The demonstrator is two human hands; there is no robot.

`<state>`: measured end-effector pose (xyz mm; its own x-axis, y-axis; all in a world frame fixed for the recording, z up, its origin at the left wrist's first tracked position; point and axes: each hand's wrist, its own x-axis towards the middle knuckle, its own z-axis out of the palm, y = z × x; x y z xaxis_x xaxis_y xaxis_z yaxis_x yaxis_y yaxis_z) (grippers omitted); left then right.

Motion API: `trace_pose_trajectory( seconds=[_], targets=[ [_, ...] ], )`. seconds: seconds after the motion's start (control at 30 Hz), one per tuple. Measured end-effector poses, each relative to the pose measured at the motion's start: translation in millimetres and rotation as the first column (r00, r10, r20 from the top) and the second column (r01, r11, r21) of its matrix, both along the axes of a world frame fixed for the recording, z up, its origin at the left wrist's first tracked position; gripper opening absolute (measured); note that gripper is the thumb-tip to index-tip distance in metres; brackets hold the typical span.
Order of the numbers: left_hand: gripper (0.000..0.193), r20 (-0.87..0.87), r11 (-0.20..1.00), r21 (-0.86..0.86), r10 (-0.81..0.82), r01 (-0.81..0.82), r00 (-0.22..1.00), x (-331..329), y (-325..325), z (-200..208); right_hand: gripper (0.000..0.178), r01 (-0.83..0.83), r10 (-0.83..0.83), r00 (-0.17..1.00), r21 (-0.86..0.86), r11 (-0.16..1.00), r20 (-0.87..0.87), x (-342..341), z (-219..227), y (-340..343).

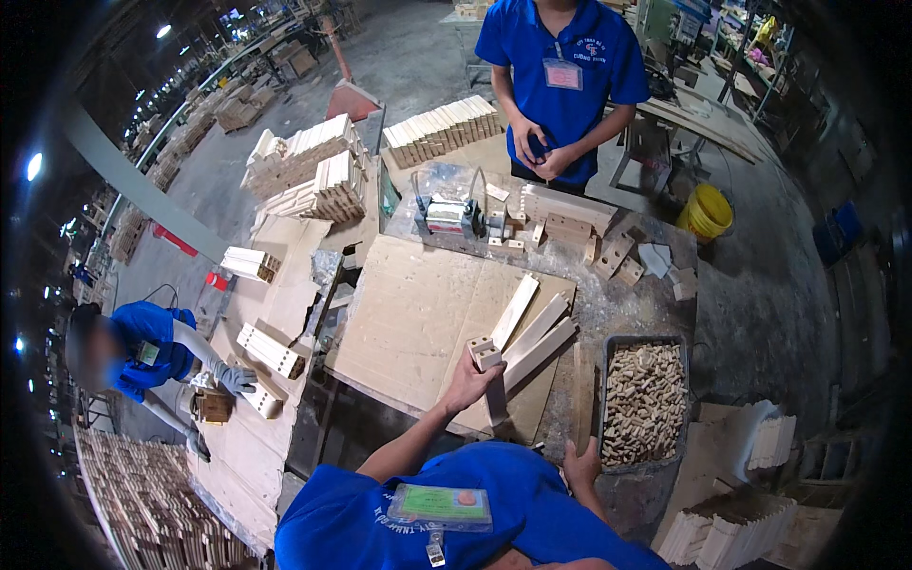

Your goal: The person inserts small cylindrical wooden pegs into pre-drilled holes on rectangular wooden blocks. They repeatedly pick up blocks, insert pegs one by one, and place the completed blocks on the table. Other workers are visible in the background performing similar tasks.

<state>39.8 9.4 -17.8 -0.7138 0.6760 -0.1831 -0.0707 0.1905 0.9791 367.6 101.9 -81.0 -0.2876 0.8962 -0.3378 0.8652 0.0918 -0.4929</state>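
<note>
My left hand (467,382) is closed round a short bundle of pale wooden pieces (485,356), with drilled holes showing in their upper ends. Beside it, several longer wooden bars (538,331) lie at a slant on the cardboard. My right hand (581,464) is low at the right, next to the near left corner of a dark bin (602,399) full of small wooden dowels (646,404). Its fingers are curled at the lower end of a narrow brownish wooden strip (582,394); whether they grip the strip is unclear.
A small clamp-like machine (450,218) and drilled wooden blocks (568,228) stand at the table's far side. Beyond is a co-worker in a blue shirt (570,57). At left, another gloved co-worker (157,342) handles blocks on a cardboard-covered bench (223,432). A yellow bucket (706,211) stands far right.
</note>
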Motion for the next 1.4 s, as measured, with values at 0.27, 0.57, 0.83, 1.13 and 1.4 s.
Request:
trace_pose_trajectory(
  seconds=[0.27, 0.57, 0.83, 1.13, 1.4],
  targets=[
    [0.057, -0.140, 0.987, -0.105, -0.139, 0.125, 0.980, 13.1, 40.5, -30.9, 0.055, -0.099, 0.103, 0.988, 0.040, 0.994, -0.114, -25.8, -44.3, 19.4],
    [0.038, 0.023, 0.939, -0.087, -0.332, 0.333, 0.943, 24.5, 24.0, -2.1, 0.024, 0.314, -0.271, 0.940, 0.212, 0.925, -0.207, 9.4, 6.5, 130.4],
    [0.059, 0.119, 0.962, 0.103, -0.265, 0.254, 0.957, 60.2, 27.7, -19.2, 0.018, 0.010, -0.026, 0.998, 0.288, 0.957, 0.052, 15.4, -37.5, 180.4],
    [0.043, 0.053, 0.943, 0.027, -0.332, 0.331, 0.942, 67.1, 20.8, -18.7, 0.015, -0.027, -0.242, 0.600, -0.321, 0.947, -0.763, -40.6, 66.1, 138.2],
    [0.039, 0.105, 0.937, 0.079, -0.348, 0.341, 0.932, 64.2, 18.0, -22.7, 0.012, -0.510, 0.552, 0.519, 0.282, 0.813, -0.652, -110.4, 135.1, 92.1]
  ],
)
